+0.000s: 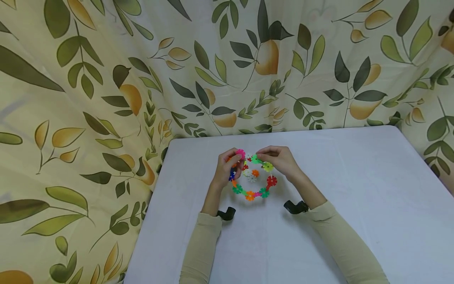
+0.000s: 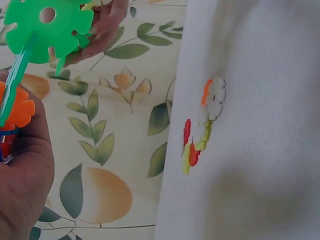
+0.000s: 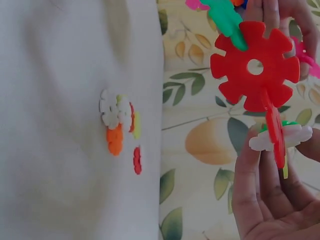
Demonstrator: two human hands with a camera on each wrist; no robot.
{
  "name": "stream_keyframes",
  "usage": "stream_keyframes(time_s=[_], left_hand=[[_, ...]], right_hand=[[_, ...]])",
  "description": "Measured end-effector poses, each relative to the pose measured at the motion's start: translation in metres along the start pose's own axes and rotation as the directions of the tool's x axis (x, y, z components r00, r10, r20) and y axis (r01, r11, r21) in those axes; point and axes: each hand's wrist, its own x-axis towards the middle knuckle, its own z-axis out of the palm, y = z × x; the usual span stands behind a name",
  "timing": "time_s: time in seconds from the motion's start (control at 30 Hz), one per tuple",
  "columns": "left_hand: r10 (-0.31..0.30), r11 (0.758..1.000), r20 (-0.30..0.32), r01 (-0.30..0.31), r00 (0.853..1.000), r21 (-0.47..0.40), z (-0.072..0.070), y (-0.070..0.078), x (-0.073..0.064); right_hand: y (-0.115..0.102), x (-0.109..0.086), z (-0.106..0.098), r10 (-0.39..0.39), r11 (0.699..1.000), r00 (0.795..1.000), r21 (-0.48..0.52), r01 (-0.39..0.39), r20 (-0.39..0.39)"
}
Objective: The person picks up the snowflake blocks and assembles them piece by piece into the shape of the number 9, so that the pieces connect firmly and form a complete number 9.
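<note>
Interlocking flower-shaped plastic discs form a hanging loop, its lower part marked by an orange disc (image 1: 250,196). My left hand (image 1: 222,167) pinches the loop's upper left near a pink disc (image 1: 240,154). On the other side, my right hand (image 1: 283,159) pinches a green disc (image 1: 255,159) at the upper right. Between the two fingertips the top of the loop is narrow, and I cannot tell whether the ends join there. A large red disc (image 3: 235,75) fills the right wrist view. Close to the left wrist camera is another green disc (image 2: 30,30) of the loop.
Loose discs lie on the white-covered table (image 1: 354,189) beneath the loop, among them a white disc (image 2: 216,98) and an orange disc (image 3: 115,140). A leaf-and-fruit patterned curtain (image 1: 248,98) hangs behind the table. Black wrist cameras (image 1: 295,207) sit at both sleeves.
</note>
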Motion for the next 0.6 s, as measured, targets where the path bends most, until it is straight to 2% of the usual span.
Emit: stream_keyframes(time_s=[0.17,0.37,0.5,0.6], left_hand=[[0.005,1.000,0.014,-0.005,1.000,-0.023,-0.003,0.002,0.000],[0.023,0.997,0.033,-0.020,0.999,-0.073,-0.009,0.006,-0.001],[0.030,0.995,0.048,-0.026,0.998,-0.096,-0.014,0.007,-0.001],[0.025,0.994,0.052,-0.020,0.998,-0.104,-0.018,0.008,-0.002]], right_hand=[[0.003,0.008,0.000,0.059,0.998,0.998,-0.029,-0.059,0.000],[0.019,0.025,0.003,0.123,0.990,0.992,-0.072,-0.122,0.015],[0.036,0.036,0.009,0.120,0.975,0.992,-0.191,-0.109,0.048],[0.046,0.042,0.015,0.077,0.940,0.992,-0.338,-0.038,0.103]])
